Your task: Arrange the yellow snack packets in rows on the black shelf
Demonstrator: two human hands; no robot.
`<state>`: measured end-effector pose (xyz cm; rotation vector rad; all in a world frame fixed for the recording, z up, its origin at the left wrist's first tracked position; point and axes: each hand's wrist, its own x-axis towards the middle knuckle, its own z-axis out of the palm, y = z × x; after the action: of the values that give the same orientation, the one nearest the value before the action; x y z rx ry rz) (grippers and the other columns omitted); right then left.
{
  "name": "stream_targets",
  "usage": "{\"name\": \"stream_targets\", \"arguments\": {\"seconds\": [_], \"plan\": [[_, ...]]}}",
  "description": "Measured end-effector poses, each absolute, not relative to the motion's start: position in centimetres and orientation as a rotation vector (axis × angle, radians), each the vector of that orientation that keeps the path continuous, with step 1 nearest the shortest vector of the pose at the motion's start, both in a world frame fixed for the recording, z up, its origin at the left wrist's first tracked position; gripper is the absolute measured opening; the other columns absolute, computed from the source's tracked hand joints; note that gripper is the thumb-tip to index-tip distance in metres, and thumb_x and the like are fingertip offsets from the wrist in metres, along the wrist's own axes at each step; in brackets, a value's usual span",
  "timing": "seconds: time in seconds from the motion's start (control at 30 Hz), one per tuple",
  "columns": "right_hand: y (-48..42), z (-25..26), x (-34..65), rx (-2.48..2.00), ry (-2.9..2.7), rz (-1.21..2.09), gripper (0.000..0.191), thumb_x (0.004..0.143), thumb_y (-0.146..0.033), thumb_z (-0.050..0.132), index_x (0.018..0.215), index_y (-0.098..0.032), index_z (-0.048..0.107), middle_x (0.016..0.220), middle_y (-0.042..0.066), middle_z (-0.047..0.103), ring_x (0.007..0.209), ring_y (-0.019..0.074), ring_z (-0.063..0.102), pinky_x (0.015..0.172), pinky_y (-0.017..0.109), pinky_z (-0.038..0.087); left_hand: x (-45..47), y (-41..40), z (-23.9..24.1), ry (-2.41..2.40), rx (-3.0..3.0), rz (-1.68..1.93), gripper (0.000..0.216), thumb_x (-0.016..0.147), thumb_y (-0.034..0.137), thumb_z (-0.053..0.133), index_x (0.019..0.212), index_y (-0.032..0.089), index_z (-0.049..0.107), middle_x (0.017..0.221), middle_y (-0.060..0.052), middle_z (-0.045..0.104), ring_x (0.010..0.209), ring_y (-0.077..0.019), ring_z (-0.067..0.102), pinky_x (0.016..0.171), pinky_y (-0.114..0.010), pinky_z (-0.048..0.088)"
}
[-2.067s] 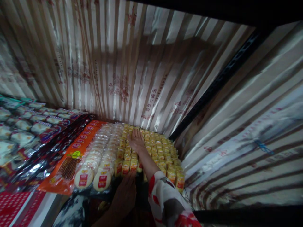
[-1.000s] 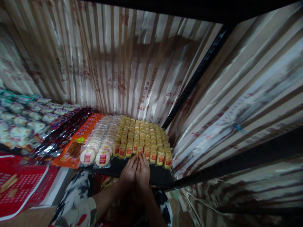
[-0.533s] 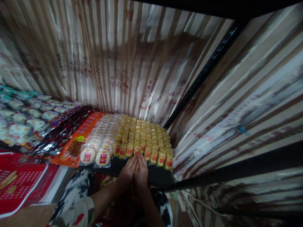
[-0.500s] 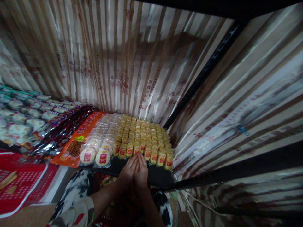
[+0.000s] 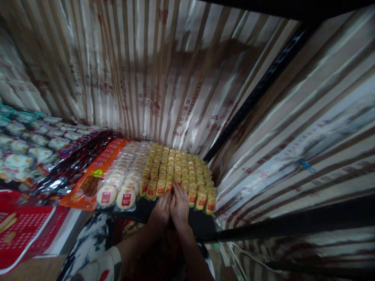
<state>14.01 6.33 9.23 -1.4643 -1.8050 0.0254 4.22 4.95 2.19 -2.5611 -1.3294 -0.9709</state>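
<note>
Small yellow snack packs [image 5: 175, 162] with red labels stand upright in tight rows on a dark shelf [image 5: 202, 222]. At the middle of their front row, my left hand [image 5: 161, 207] reaches forward with fingertips against a pack's lower front. Close beside it, my right hand [image 5: 179, 203] lies with stretched fingers over the fronts of the neighbouring packs, hiding some of them. Neither hand lifts a pack. Left of the yellow rows are two rows of clear-wrapped round white crackers [image 5: 125, 197].
An orange snack bag [image 5: 88, 183] and dark shiny packets lie left of the crackers, then many white packets [image 5: 19, 162]. A red basket [image 5: 26, 218] stands lower left. Striped sheeting [image 5: 146, 70] hangs behind, and a black post [image 5: 249, 105] rises at the right.
My right hand has shifted slightly right and forward along the front row, opening a small gap from my left hand. The left hand stays nearly in place. The view has tilted slightly.
</note>
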Motion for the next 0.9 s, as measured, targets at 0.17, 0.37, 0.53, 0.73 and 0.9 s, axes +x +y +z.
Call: {"name": "stream_targets", "arguments": {"seconds": [0.17,0.37,0.53,0.73,0.9], "plan": [[9.3,12.8,13.2,-1.653,-1.996,-0.049,0.044,0.086,-0.016,0.035,0.126,-0.009,0.052,0.123,0.011,0.057,0.123,0.0256,0.037,0.102,0.040,0.032,4.4,4.5,2.4,-1.397,-2.636,-0.996,0.046,0.089,0.014,0.030,0.132,0.002,0.037,0.132,-0.024,0.044,0.127,-0.0286,0.037,0.096,-0.048,0.041],[10.5,13.7,11.9,-1.796,-2.063,-0.005,0.040,0.089,-0.020,0.034,0.122,-0.010,0.054,0.108,0.011,0.065,0.112,0.0249,0.046,0.096,0.035,0.034,4.5,4.3,2.8,-1.461,-2.669,-1.002,0.048,0.083,0.010,0.032,0.130,0.003,0.040,0.126,-0.024,0.049,0.122,-0.0299,0.042,0.095,-0.050,0.041],[11.7,14.2,12.7,-1.773,-2.018,-0.040,0.040,0.091,-0.023,0.033,0.123,-0.012,0.054,0.115,0.009,0.062,0.117,0.0219,0.043,0.098,0.033,0.031,4.5,4.3,3.2,-1.489,-2.613,-0.940,0.052,0.080,0.007,0.032,0.132,-0.001,0.035,0.131,-0.024,0.045,0.126,-0.0297,0.038,0.097,-0.045,0.039],[14.7,14.6,12.4,-1.857,-2.052,-0.036,0.040,0.091,-0.028,0.032,0.118,-0.011,0.056,0.110,0.012,0.064,0.122,0.0225,0.039,0.101,0.035,0.028,4.6,4.3,2.6,-1.518,-2.536,-0.872,0.056,0.083,0.009,0.031,0.138,0.002,0.024,0.137,-0.020,0.040,0.129,-0.0276,0.035,0.100,-0.041,0.036],[15.6,13.7,12.1,-1.844,-2.110,-0.010,0.039,0.091,-0.028,0.033,0.117,-0.014,0.057,0.113,0.009,0.063,0.118,0.0188,0.043,0.100,0.029,0.030,4.8,4.4,2.6,-1.538,-2.541,-0.922,0.059,0.085,0.010,0.027,0.142,0.005,0.012,0.137,-0.019,0.040,0.129,-0.0253,0.036,0.099,-0.041,0.037]]}}
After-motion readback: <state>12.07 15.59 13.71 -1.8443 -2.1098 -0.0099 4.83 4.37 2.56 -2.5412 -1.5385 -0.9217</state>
